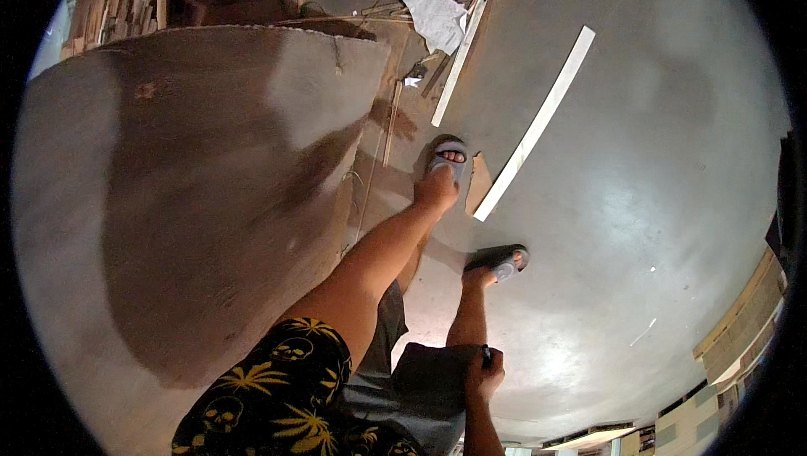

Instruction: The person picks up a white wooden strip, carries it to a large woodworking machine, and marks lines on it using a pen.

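My left arm, in a black sleeve with yellow skulls and leaves, reaches forward. My left hand hangs just in front of my left sandal; its fingers are mostly hidden and I see nothing in it. My right hand is closed beside my right knee, around a small black object whose kind I cannot make out. Ahead of my feet, a long white strip lies on the grey floor. A small brown scrap rests against its near end. My right foot wears a dark-soled sandal.
A large grey-brown panel takes up the left side. Beyond it lie a second white strip, a torn whitish sheet and thin wooden sticks. Stacked wood pieces stand far left. Boards line the right edge.
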Tool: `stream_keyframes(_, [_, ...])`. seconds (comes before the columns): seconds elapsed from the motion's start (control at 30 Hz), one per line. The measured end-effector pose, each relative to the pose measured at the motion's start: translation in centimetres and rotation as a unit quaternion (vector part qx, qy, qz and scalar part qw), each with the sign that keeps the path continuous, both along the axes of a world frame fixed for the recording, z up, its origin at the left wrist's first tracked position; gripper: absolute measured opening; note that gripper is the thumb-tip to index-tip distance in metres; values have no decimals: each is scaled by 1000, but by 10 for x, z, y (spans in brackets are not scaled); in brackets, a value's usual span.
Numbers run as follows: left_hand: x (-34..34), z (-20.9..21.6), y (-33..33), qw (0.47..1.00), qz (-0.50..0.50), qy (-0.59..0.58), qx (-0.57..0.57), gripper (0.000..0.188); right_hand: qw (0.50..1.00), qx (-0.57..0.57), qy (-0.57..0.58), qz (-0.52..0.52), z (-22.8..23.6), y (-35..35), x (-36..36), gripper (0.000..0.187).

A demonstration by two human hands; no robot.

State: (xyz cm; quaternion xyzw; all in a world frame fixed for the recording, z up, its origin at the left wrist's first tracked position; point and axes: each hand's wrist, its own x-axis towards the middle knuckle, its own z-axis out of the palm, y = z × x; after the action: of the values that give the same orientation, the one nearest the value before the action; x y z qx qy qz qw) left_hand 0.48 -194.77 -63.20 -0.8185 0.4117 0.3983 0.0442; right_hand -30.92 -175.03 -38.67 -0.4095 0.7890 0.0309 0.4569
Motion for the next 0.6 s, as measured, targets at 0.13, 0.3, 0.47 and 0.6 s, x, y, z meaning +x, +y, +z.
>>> stream_keyframes(0.13, [48,-37,-73,998,4,-48,37,32,1000,7,12,3,1,-7,-5,22])
stream_keyframes(0.3, [86,-107,-146,986,10,-138,-93,32,999,22,-13,-34,5,-25,3,17])
stream_keyframes(0.47, [92,-147,-206,979,69,-165,-94,44,996,4,-46,-75,22,-55,6,17])
stream_keyframes(0.6, [74,-178,-197,972,125,-147,-131,30,993,-9,-50,-109,21,-63,6,19])
